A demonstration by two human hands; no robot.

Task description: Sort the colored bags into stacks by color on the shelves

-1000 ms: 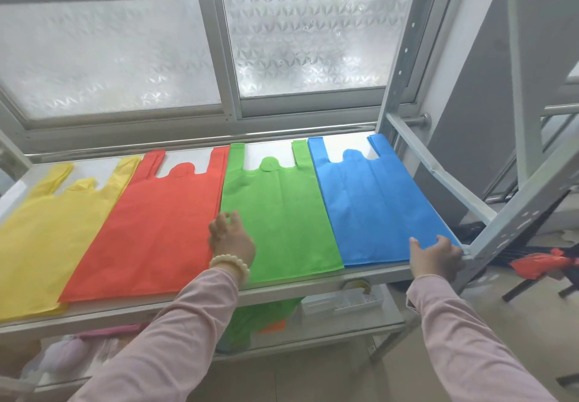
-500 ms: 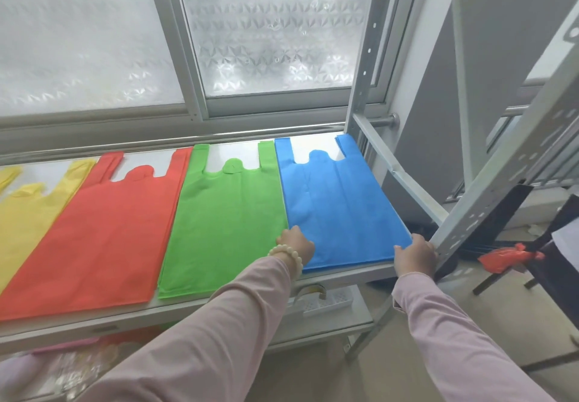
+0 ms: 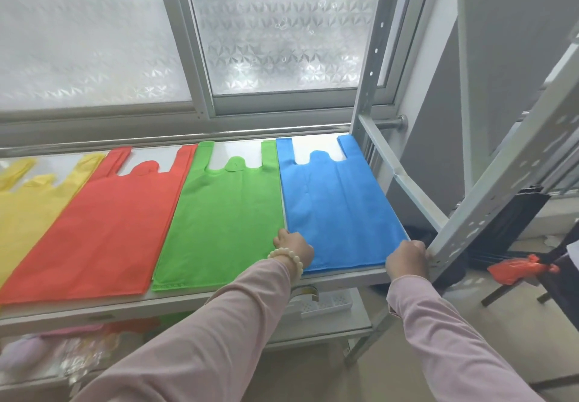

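From my seat the frosted window (image 3: 282, 41) fills the top of the frame. Below it the shelf (image 3: 125, 309) runs across the middle. On it lie four flat piles, side by side with handles toward the glass: yellow bags (image 3: 28, 210) at far left, then red bags (image 3: 103, 226), green bags (image 3: 225, 220), and blue bags (image 3: 335, 210) at right centre, close to the rack's slanted post (image 3: 488, 201). I judge they are laid edge to edge so that each colour keeps its own lane and the shelf takes all four. The sorting looks nearly finished, with only squaring-up left.

Both sleeves reach in from the bottom of the frame to the blue pile's near edge. My left hand (image 3: 294, 248) sits on its near left corner, right at the seam with the green pile. Its fingers are curled onto the blue fabric, grasping that corner, and the thumb is out toward the green. My right hand (image 3: 407, 259) is at the near right corner, beside the post. Its fingers are folded under the back of the hand, so I cannot tell whether they pinch the fabric or only butt against it. Holding both near corners lets me pull the pile straight without disturbing its neighbour.

A bead bracelet (image 3: 286, 259) rides the left wrist. An orange bag (image 3: 520, 271) sits off the rack at lower right, not on any pile.
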